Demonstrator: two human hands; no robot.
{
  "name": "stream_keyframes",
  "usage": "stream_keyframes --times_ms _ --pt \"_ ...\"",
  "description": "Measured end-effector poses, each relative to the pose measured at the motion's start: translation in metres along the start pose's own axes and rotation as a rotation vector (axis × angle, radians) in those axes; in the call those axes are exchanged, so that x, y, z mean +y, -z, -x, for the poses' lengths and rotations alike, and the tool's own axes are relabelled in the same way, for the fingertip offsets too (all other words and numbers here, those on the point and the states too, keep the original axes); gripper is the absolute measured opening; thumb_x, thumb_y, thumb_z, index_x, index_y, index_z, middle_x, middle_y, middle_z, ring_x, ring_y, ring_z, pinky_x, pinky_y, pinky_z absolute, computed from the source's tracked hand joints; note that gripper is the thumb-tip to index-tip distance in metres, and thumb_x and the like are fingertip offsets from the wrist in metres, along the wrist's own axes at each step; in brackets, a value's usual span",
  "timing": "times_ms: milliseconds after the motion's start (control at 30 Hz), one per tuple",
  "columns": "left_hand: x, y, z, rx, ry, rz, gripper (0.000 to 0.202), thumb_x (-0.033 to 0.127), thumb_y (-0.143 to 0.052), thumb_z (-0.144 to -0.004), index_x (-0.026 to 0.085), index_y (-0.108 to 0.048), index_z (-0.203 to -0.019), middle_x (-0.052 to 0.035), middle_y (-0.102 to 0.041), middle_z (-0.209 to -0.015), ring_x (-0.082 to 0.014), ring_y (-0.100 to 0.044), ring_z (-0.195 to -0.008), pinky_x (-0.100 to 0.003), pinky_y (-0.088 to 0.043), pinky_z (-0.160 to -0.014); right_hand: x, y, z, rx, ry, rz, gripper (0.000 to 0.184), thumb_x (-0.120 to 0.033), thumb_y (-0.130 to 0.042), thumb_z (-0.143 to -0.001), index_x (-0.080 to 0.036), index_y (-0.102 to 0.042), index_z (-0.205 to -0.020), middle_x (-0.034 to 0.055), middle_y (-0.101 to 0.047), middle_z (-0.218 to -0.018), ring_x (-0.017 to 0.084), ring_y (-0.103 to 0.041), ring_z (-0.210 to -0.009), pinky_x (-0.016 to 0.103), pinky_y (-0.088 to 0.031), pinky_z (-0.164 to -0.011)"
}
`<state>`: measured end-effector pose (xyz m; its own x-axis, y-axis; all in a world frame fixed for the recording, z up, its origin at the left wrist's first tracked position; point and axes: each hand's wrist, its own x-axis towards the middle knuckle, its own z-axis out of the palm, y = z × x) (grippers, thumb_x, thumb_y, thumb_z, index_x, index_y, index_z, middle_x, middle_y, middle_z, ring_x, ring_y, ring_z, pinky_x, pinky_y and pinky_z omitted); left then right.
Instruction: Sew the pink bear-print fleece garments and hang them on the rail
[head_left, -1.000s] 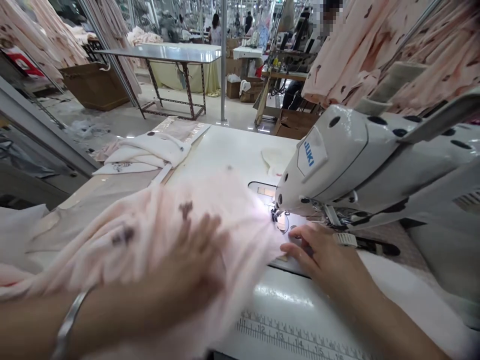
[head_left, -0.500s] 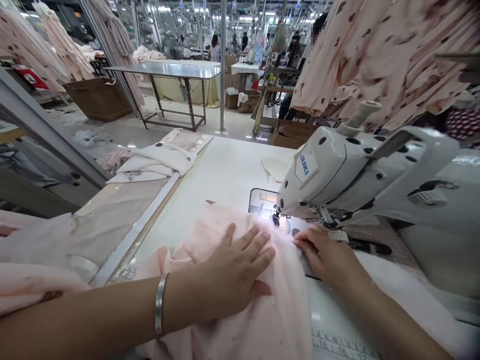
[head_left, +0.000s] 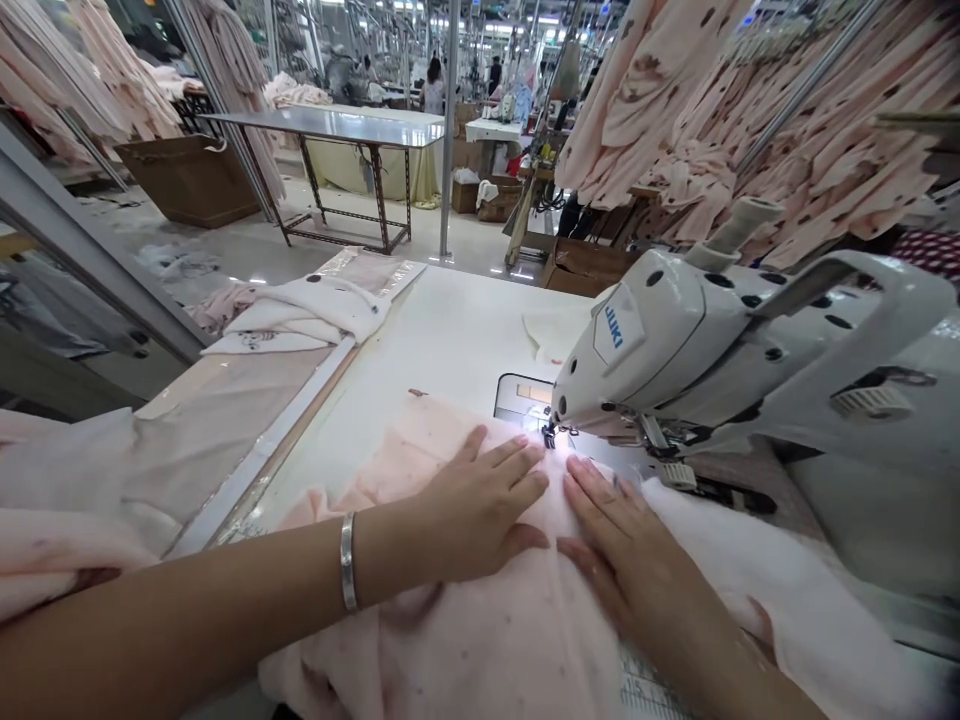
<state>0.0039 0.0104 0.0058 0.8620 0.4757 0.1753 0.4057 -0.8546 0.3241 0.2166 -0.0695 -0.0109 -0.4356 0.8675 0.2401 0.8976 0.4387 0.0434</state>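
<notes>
My left hand (head_left: 480, 505) lies flat with fingers stretched out on a pale pink fabric piece (head_left: 480, 640), its fingertips close to the needle (head_left: 549, 436) of the white sewing machine (head_left: 720, 340). My right hand (head_left: 622, 550) rests flat on the same fabric just right of the left one, fingers pointing at the presser foot. A silver bangle (head_left: 347, 562) sits on my left wrist. The fabric spreads over the white sewing table (head_left: 442, 330) toward me and off to the right under the machine arm.
Folded pale garments (head_left: 307, 310) lie at the table's far left. More pink fabric (head_left: 45, 540) hangs at my left. Pink printed garments (head_left: 750, 110) hang above the machine. A metal table (head_left: 330, 125), cardboard boxes and distant people stand beyond.
My right hand went from a pinch at the presser foot to lying flat on the fabric. The fabric has been drawn up under the needle and spread to the right.
</notes>
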Motion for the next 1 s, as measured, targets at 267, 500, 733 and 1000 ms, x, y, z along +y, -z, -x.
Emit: stream_keyframes --times_ms 267,500,733,1000 --pt "-0.003 0.0 -0.005 0.009 -0.021 -0.017 0.044 0.043 -0.042 -0.094 0.015 -0.045 -0.127 -0.0166 -0.038 -0.142 -0.0305 -0.033 -0.134 -0.059 -0.027 -0.107 0.014 -0.005 0.005 -0.07 -0.033 0.022 0.054 -0.042 -0.037 -0.095 -0.015 -0.033 -0.141 0.0098 -0.035 -0.147 0.025 -0.034 -0.135 0.053 -0.039 -0.103" --pt "-0.019 -0.004 -0.016 0.032 0.008 -0.029 0.06 0.057 -0.039 -0.091 0.012 -0.039 -0.131 -0.0159 -0.038 -0.143 -0.0276 -0.031 -0.136 -0.052 -0.022 -0.112 0.022 -0.001 -0.012 -0.17 -0.111 0.009 0.057 -0.046 -0.029 -0.096 -0.011 -0.035 -0.141 0.0111 -0.035 -0.145 0.028 -0.04 -0.131 0.057 -0.034 -0.106" --pt "-0.03 -0.005 -0.029 0.023 0.053 0.003 0.072 0.065 -0.041 -0.086 0.012 -0.037 -0.134 -0.0169 -0.032 -0.148 -0.028 -0.023 -0.14 -0.048 -0.02 -0.113 0.036 -0.009 -0.017 -0.218 -0.179 0.0 0.056 -0.051 -0.027 -0.095 -0.019 -0.037 -0.141 0.006 -0.04 -0.143 0.03 -0.042 -0.13 0.062 -0.039 -0.099" --pt "-0.031 -0.004 -0.03 0.047 0.052 0.001 0.073 0.065 -0.045 -0.085 0.01 -0.038 -0.132 -0.0173 -0.033 -0.147 -0.0273 -0.024 -0.139 -0.047 -0.021 -0.113 0.042 -0.02 -0.012 -0.126 -0.171 0.031 0.052 -0.051 -0.032 -0.094 -0.024 -0.04 -0.138 0.0034 -0.046 -0.14 0.028 -0.045 -0.127 0.058 -0.043 -0.098"
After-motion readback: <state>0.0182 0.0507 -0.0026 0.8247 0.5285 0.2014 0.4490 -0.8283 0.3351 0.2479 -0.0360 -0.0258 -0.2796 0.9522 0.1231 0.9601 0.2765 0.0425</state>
